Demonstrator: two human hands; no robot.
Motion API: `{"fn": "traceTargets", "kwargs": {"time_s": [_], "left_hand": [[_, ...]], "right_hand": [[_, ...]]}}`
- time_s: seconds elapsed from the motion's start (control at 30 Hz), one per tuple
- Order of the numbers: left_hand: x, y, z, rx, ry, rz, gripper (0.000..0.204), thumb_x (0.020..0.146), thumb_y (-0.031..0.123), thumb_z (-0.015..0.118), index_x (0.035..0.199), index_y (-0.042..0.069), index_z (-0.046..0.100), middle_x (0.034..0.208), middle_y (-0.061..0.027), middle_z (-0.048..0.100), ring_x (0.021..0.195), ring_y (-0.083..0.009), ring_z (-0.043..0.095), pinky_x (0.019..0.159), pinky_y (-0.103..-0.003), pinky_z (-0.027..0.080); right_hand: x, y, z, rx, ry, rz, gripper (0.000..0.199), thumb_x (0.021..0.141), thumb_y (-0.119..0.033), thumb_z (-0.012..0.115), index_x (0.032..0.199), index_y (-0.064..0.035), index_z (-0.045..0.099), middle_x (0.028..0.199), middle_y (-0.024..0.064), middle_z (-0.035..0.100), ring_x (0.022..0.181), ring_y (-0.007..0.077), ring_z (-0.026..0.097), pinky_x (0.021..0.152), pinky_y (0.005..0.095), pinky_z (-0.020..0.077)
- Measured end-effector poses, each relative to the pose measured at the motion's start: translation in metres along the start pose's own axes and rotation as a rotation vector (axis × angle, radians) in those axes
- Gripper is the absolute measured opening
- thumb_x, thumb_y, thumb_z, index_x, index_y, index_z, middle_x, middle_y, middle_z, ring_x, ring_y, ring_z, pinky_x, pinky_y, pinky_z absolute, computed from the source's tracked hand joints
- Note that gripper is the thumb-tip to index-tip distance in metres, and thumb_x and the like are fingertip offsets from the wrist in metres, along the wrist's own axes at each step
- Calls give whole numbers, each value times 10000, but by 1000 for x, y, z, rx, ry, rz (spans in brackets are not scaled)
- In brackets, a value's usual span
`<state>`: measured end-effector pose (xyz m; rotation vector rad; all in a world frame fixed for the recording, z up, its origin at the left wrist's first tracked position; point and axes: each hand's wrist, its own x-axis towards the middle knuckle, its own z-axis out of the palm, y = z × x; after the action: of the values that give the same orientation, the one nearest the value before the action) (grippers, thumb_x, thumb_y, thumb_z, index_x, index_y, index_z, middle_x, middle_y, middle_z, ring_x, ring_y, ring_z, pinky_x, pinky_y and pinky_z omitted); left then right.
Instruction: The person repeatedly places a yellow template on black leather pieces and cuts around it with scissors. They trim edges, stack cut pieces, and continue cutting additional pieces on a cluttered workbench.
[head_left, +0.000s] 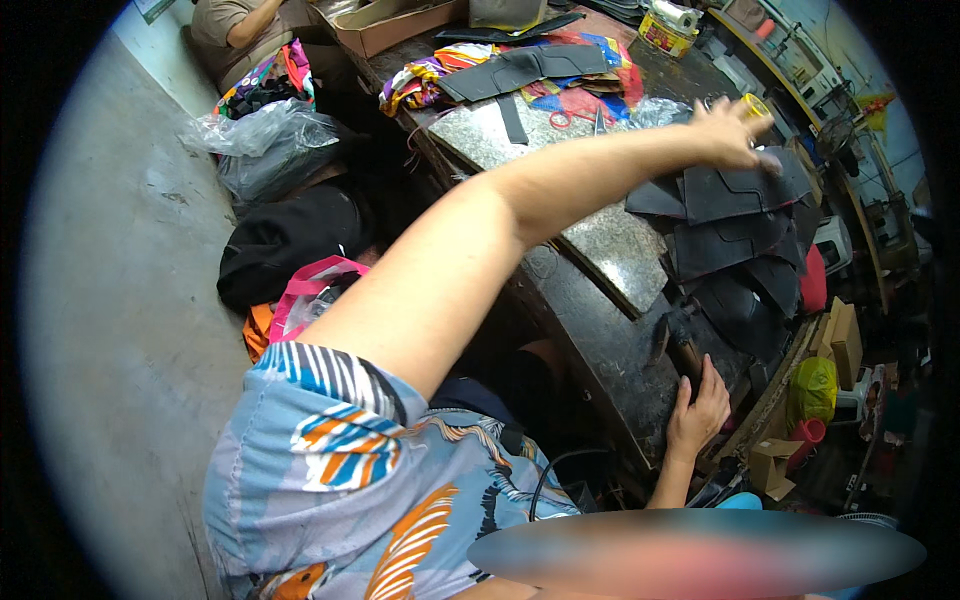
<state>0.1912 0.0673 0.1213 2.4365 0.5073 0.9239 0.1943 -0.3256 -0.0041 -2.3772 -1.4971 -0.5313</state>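
Patterned blue sleeve (pixel 340 400) sits closest, lower left; rightward, a shaped black panel (pixel 530 68) lies on bright cloth (pixel 415 82), looks already cut, what's left unclear. Right hand (pixel 698 412): grip is slack, fingers extended by a brown handle (pixel 685 357), contact unclear. Left hand (pixel 730 132): grip is spread wide, apparently empty, over the heap of loose black panels (pixel 740 197) on the right of the surface (pixel 610 350).

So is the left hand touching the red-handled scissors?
Apart. The head view shows a plain gap: clear plastic lies between the left hand and the red-handled scissors.
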Motion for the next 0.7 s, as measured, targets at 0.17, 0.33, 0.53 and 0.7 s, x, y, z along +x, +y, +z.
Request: {"fn": "traceTargets", "kwargs": {"time_s": [0.17,0.33,0.53,0.7], "left_hand": [[-31,-116,-77,622,244,-255,492,801,294,643,1272,156,611,1227,-159,602,1178,-359,542,973,-484,472],[-80,-227,-118,638,318,-818,797,833,406,696,1467,87,334,1472,-176,421,1359,-401,393,1100,-552,328],[-77,-239,-129,732,165,-808,805,662,453,859,1334,133,552,1394,-77,493,1348,-307,402,1074,-514,340],[-67,-202,-134,687,386,-416,307,797,312,649,1000,83,631,963,-176,650,929,-348,661,803,-478,513]], "right_hand": [[2,-3,-2,14,10,-23,450,911,-274,620,1336,-133,571,1234,83,614,1124,297,559,988,436,391],[2,-3,-3,26,12,-12,453,902,-263,634,1330,-131,573,1233,85,614,1126,303,559,988,440,390],[3,-4,-4,39,0,5,449,893,-247,641,1321,-129,577,1237,87,613,1136,306,556,993,440,384],[3,-3,-3,43,-9,6,455,887,-239,643,1324,-131,575,1243,89,609,1145,303,552,995,439,380]]}}
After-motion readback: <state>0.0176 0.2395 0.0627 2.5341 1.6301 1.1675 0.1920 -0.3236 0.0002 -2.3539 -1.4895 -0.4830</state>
